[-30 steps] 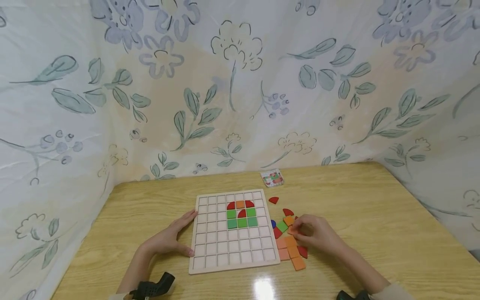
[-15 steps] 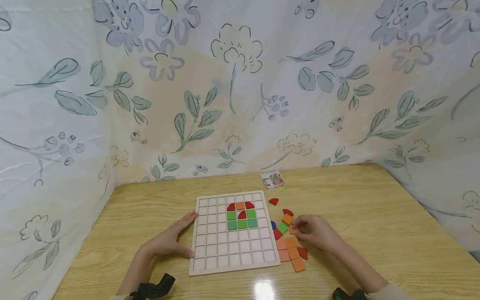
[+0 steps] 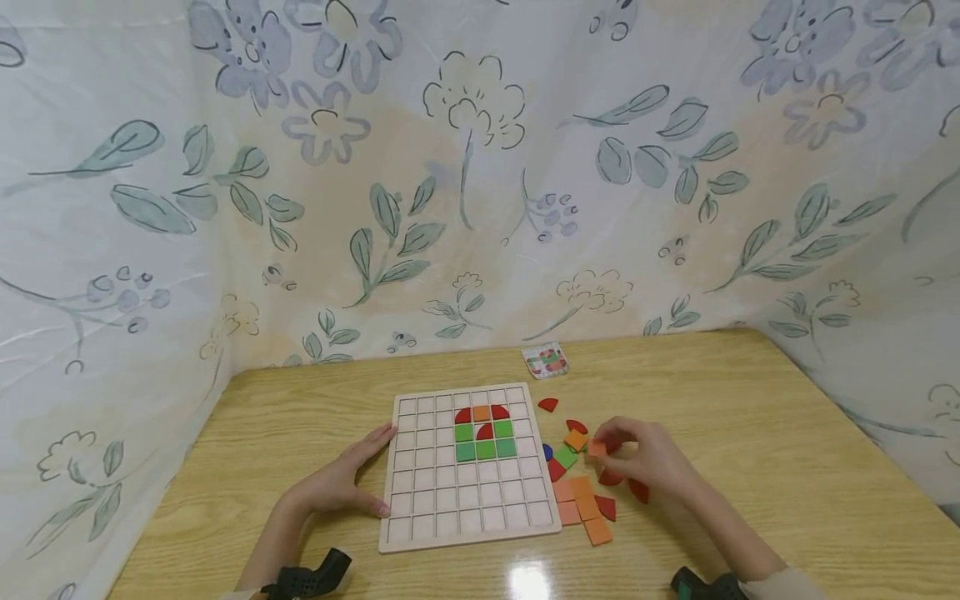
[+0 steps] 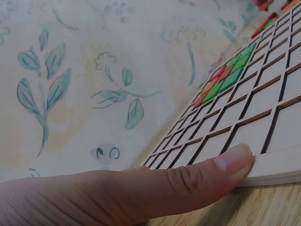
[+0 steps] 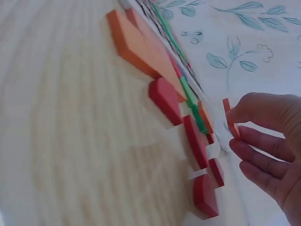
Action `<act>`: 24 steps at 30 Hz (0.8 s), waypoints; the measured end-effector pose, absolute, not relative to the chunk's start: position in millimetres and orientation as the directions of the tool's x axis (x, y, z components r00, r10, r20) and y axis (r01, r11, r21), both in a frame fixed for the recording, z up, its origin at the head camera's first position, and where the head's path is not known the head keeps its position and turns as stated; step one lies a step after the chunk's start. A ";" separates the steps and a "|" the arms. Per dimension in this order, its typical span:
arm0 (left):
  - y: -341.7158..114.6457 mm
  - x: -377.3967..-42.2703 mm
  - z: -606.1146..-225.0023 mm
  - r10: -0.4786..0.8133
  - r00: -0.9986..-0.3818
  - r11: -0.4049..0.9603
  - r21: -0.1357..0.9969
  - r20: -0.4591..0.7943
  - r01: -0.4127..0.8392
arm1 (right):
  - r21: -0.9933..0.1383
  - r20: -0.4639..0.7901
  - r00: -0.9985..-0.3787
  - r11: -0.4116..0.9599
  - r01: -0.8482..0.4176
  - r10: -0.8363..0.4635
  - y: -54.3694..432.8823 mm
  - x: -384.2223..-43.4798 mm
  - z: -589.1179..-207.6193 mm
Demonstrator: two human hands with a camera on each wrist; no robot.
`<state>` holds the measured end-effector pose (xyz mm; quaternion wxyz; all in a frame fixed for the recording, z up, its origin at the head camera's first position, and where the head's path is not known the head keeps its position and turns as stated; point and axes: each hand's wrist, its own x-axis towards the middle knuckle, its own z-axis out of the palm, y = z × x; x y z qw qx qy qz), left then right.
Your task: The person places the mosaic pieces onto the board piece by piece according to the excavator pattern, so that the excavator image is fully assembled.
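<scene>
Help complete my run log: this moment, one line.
left hand: touches pale square wooden grid board; right hand: pinches orange square tile; tile: off board

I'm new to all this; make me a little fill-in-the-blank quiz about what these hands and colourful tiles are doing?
1. The right hand pinches a square tile that is ____ in colour.
2. In the left wrist view, the left hand has its ____ resting on the border of the grid board.
3. In the pattern's row nearest the person, all three bottom tiles are ____.
4. The loose tiles lie on the board's ____ side, as the person sees it.

Missing words: orange; thumb; green; right.
</scene>
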<state>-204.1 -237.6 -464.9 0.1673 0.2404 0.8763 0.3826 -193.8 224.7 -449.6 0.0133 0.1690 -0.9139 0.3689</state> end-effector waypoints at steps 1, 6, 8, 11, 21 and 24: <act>-237.7 -204.0 -465.0 0.550 -0.828 0.591 0.751 -0.109 0.293 | -0.671 0.158 -0.944 0.670 -0.319 -0.291 224.9 -194.3 -448.9; -237.9 -204.0 -465.5 0.553 -0.826 0.591 0.750 -0.107 0.298 | -0.678 0.189 -0.947 0.663 -0.318 -0.261 222.8 -195.0 -446.6; -237.8 -204.0 -465.0 0.554 -0.825 0.591 0.750 -0.110 0.297 | -0.685 0.190 -0.945 0.654 -0.321 -0.266 220.5 -195.1 -446.8; -237.6 -204.0 -464.3 0.552 -0.826 0.590 0.754 -0.116 0.288 | -0.695 0.189 -0.942 0.640 -0.328 -0.278 214.3 -196.2 -449.0; -237.2 -204.6 -465.1 0.560 -0.821 0.587 0.753 -0.112 0.298 | -0.729 0.239 -0.896 0.541 -0.420 -0.375 179.6 -207.1 -459.6; -236.8 -204.1 -464.1 0.553 -0.825 0.592 0.752 -0.116 0.290 | -0.736 0.232 -0.897 0.534 -0.415 -0.376 167.9 -210.2 -458.7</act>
